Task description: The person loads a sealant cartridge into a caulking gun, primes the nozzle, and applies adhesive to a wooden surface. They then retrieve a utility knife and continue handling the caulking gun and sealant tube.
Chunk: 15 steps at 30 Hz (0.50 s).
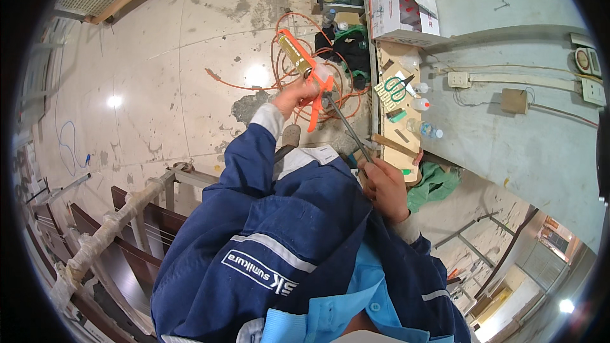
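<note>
My left hand [295,96] is closed around an orange caulking gun [324,77] held out over the floor. A gold-coloured sealant cartridge [295,54] lies in the gun's frame, pointing up and to the left. From the back of the gun a long dark metal rod [348,127] slants down toward my body. My right hand [386,187] grips the near end of this rod, beside the bench edge. The tip of the rod is hidden inside my right fist.
An orange hose [277,57] lies coiled on the tiled floor beyond the gun. On the narrow bench to the right are green-handled scissors [395,89], small bottles [431,130] and a white carton [400,14]. A wrapped metal rail [121,213] with dark panels stands at lower left.
</note>
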Each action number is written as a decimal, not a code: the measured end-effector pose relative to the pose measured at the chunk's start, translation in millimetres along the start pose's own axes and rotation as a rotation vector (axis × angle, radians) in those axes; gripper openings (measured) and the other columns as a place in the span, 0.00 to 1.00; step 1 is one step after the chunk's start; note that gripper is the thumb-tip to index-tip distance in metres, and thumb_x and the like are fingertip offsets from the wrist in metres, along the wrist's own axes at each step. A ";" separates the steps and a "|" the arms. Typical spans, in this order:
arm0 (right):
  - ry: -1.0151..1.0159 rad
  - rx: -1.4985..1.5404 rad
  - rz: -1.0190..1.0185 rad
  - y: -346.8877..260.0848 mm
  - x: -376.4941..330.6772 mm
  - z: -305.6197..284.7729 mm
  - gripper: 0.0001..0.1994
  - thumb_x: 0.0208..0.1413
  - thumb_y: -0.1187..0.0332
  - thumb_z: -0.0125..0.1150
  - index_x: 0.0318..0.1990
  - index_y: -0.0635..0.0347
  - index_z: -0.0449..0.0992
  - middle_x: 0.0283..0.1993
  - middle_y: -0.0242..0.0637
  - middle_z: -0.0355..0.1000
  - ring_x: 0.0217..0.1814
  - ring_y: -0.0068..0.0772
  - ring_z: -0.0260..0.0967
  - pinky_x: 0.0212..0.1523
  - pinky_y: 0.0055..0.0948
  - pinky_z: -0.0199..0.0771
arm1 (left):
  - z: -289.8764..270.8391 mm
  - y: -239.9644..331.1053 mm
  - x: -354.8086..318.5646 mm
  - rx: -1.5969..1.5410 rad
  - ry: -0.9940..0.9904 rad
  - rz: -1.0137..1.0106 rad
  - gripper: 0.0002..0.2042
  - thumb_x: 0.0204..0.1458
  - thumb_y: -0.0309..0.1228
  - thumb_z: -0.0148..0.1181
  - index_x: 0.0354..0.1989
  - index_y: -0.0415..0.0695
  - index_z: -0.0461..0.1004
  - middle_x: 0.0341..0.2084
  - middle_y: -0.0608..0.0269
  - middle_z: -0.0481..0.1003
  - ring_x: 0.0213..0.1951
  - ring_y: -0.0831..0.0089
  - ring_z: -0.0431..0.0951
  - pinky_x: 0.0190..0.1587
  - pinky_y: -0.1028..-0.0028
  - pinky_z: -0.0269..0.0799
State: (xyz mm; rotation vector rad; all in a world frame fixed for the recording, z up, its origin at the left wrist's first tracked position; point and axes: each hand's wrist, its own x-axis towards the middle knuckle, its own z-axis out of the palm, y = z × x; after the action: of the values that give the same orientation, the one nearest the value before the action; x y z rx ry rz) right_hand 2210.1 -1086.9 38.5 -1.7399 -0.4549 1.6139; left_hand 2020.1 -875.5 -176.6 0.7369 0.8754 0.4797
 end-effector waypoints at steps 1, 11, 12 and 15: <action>0.001 0.029 0.034 -0.7 -1.8 -2.6 0.12 0.66 0.65 0.54 0.43 0.64 0.78 0.19 0.23 0.62 0.18 0.14 0.54 0.21 0.19 0.53 | -5.8 -1.1 3.2 -0.445 0.056 0.029 0.27 0.61 0.53 0.54 0.59 0.44 0.68 0.51 0.51 0.75 0.51 0.57 0.78 0.55 0.59 0.74; -0.104 -0.193 -0.063 -19.0 -16.6 19.3 0.11 0.67 0.65 0.53 0.47 0.64 0.76 0.22 0.29 0.64 0.24 0.22 0.61 0.26 0.26 0.62 | -37.7 6.3 80.3 -0.894 0.518 0.101 0.22 0.68 0.52 0.43 0.45 0.42 0.68 0.30 0.51 0.76 0.26 0.56 0.79 0.28 0.57 0.80; -0.112 -0.370 -0.180 -21.9 -20.7 22.6 0.11 0.67 0.66 0.53 0.47 0.64 0.75 0.23 0.33 0.66 0.25 0.27 0.64 0.28 0.30 0.65 | -42.8 6.9 78.9 -0.873 0.525 0.114 0.21 0.68 0.50 0.43 0.45 0.42 0.68 0.30 0.52 0.76 0.25 0.56 0.79 0.28 0.57 0.81; -0.137 -0.667 -0.318 -34.1 -31.4 24.6 0.10 0.66 0.69 0.52 0.48 0.65 0.73 0.30 0.46 0.69 0.31 0.45 0.70 0.35 0.39 0.70 | -50.2 8.0 74.0 -0.829 0.531 0.124 0.17 0.67 0.43 0.49 0.49 0.40 0.70 0.34 0.53 0.76 0.28 0.58 0.80 0.30 0.57 0.81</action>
State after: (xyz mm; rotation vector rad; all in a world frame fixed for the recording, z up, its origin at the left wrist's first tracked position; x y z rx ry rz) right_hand 2188.3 -1078.5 85.5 -1.8845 -1.3875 1.4383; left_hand 2019.8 -803.2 -229.8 -0.1159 1.0072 1.0926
